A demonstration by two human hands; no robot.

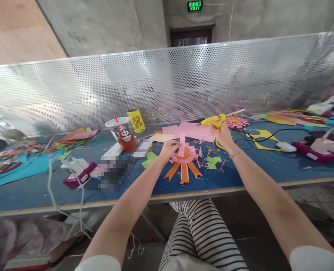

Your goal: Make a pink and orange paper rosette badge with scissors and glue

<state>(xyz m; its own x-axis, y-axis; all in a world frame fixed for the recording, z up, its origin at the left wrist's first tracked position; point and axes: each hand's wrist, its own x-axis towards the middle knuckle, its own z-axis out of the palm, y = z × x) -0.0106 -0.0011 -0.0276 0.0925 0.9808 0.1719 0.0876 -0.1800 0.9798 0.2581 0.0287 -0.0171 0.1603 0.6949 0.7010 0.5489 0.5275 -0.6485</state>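
Observation:
In front of me on the blue table lies a paper rosette (193, 153) with a pink fringed rim, an orange centre and orange ribbon tails (184, 174). My left hand (170, 149) is at its left side, fingers pinched at the edge of a pink paper strip (182, 143) that stands over the orange centre. My right hand (223, 133) is raised to the right of the rosette and grips a yellow glue gun (213, 121). A glue stick (236, 112) sticks out of its back, and its nozzle points left. Pink sheets (196, 131) lie behind the rosette.
A plastic cup (124, 135) with a red straw and a yellow can (136, 120) stand at the left. Purple power strips (79, 176) with cables lie on both sides. Green scraps (213, 162) and pink shreds surround the rosette. A perforated metal screen (155, 82) borders the table's back.

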